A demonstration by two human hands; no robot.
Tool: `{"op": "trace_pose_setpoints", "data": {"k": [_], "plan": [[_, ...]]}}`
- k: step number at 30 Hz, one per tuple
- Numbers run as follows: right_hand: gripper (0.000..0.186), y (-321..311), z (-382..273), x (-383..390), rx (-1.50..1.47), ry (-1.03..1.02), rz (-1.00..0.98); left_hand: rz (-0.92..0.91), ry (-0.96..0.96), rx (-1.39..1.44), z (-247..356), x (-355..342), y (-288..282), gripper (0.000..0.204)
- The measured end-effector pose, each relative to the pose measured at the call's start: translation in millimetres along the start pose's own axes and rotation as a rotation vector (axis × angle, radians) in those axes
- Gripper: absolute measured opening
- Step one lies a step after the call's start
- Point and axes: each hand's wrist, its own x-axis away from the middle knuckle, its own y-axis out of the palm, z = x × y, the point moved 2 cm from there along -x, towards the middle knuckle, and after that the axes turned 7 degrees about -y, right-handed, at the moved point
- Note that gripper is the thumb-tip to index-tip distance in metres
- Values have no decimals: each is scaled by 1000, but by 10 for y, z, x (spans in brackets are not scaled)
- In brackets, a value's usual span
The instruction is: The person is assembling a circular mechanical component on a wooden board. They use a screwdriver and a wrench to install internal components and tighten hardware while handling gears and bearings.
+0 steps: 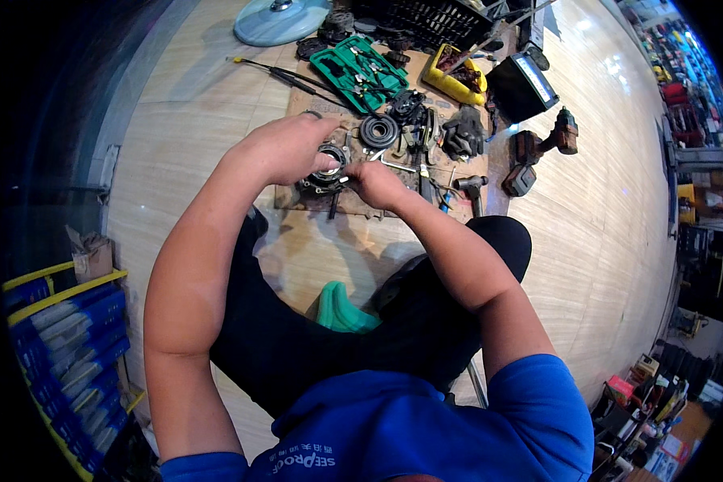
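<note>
A round, dark metal housing [323, 189] with a ring-shaped opening lies at the near left of the work sheet. My left hand [285, 149] reaches over it from the left, fingers stretched out and apart from the thumb, whose tip is at the ring. At the housing's right edge my right hand [377, 185] is closed, fingers curled in a pinch; whatever is between them is too small to make out. Just beyond my right hand is a black ring-shaped part [378, 131]. A silver wrench-like tool [398, 166] lies next to that hand.
The brown sheet [292, 201] carries a green tool case [345, 76], black gloves [463, 132], a hammer [471, 185] and a yellow container [450, 80]. A black battery-like box [522, 88] and a cordless impact driver [550, 140] stand to the right. A black crate [426, 24] is behind.
</note>
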Motion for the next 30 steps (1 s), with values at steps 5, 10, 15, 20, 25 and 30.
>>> {"op": "trace_pose_setpoints", "data": {"k": [5,10,15,20,25,30], "plan": [[27,2,-96,8,-49,26,30,-53,-37,-1,40,4,-56,64],[29,-81,-204,-5,53,-6,-64,41,14,-4,-44,6,15,55],[26,-94,-151,21,151,-46,-122,-46,-34,-7,22,6,-62,64],[25,-168,-251,55,23,-76,3,-16,-13,2,-13,10,-25,64],[27,-112,-148,8,-1,-46,2,-28,-19,-3,0,16,-44,63],[40,-28,-1,80,-100,-84,162,-27,-20,13,2,13,-38,63]]}}
